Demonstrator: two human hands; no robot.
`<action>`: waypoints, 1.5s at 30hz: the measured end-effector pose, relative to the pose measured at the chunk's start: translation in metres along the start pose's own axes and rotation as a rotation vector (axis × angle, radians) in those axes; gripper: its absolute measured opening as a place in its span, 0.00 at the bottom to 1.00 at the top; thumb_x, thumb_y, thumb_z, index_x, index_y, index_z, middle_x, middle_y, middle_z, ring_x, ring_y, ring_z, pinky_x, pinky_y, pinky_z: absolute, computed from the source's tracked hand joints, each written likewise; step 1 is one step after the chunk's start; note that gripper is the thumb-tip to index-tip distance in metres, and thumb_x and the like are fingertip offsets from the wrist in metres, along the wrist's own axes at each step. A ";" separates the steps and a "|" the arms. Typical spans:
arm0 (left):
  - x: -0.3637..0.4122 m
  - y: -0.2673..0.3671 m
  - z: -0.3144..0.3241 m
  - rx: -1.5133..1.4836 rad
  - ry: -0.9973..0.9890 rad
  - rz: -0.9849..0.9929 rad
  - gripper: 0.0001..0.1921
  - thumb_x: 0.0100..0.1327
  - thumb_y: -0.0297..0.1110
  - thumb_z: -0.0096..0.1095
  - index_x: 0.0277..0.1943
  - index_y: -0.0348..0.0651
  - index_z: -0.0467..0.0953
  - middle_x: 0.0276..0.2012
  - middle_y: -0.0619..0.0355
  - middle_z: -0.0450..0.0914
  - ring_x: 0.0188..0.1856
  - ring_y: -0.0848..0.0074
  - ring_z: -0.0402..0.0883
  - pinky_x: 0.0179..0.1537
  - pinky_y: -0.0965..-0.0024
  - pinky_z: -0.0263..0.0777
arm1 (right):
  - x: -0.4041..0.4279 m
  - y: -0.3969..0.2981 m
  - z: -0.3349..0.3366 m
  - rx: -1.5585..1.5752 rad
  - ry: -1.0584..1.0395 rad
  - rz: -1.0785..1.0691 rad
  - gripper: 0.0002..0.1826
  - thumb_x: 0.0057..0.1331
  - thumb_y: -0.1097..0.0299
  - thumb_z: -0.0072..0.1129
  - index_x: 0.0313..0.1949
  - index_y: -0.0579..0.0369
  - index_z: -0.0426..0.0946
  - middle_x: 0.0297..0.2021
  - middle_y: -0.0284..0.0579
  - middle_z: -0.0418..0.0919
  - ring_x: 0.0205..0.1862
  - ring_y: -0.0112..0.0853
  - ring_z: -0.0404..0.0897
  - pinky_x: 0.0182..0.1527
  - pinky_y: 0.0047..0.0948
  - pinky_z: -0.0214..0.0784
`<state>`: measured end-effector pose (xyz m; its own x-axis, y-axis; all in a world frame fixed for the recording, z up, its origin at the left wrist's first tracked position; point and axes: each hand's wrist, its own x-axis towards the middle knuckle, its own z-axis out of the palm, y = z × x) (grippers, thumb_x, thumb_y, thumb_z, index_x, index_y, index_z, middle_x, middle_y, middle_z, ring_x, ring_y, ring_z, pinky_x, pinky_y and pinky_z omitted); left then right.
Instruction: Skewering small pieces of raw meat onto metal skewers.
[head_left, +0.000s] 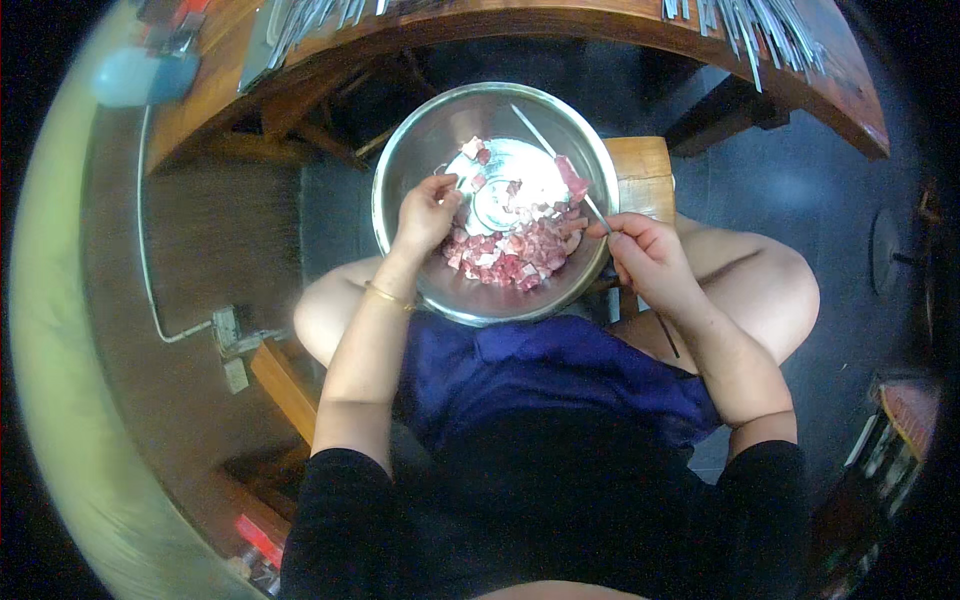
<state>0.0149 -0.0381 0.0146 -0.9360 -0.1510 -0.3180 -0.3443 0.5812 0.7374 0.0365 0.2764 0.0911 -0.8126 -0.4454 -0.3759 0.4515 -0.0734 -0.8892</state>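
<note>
A wide stainless steel bowl (420, 142) stands before me with a heap of cut raw meat pieces (510, 259) at its near side and a few loose bits farther up. My right hand (645, 255) grips a thin flat metal skewer (536, 127) that slants up and left across the bowl. Threaded around the skewer's middle is pink meat (572, 178). Over the bowl's left side is my left hand (431, 210), its thumb and fingertips close together; whether a small piece is between them I cannot tell.
Beyond the bowl curves a wooden table (480, 22), with bundles of flat metal skewers (750, 34) at its right and more at its left. A wooden stool or bench (645, 172) shows beside the bowl. A wall socket (225, 326) with a pipe is at left.
</note>
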 end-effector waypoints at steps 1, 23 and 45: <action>0.004 0.000 0.008 0.239 0.060 0.101 0.16 0.56 0.35 0.61 0.46 0.38 0.76 0.41 0.47 0.79 0.44 0.64 0.79 0.45 0.66 0.72 | 0.000 0.002 -0.001 -0.008 -0.009 -0.001 0.11 0.65 0.74 0.43 0.43 0.60 0.74 0.17 0.27 0.67 0.16 0.13 0.61 0.18 0.13 0.49; 0.018 0.013 0.047 -0.252 0.136 -0.069 0.16 0.63 0.34 0.55 0.53 0.43 0.68 0.34 0.54 0.79 0.33 0.72 0.77 0.32 0.74 0.72 | 0.004 0.015 -0.003 -0.301 -0.002 -0.181 0.12 0.66 0.72 0.44 0.44 0.61 0.75 0.19 0.29 0.69 0.20 0.15 0.66 0.23 0.16 0.59; -0.018 0.056 0.030 -1.531 -0.290 -0.261 0.11 0.66 0.36 0.47 0.42 0.36 0.71 0.36 0.52 0.78 0.39 0.66 0.79 0.45 0.62 0.75 | -0.004 0.013 -0.003 -0.784 -0.059 -0.303 0.11 0.60 0.75 0.48 0.41 0.60 0.78 0.24 0.50 0.78 0.23 0.28 0.76 0.28 0.25 0.67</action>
<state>0.0151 0.0209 0.0442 -0.8578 0.1427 -0.4937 -0.4003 -0.7880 0.4678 0.0442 0.2799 0.0801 -0.8271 -0.5536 -0.0967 -0.1874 0.4339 -0.8813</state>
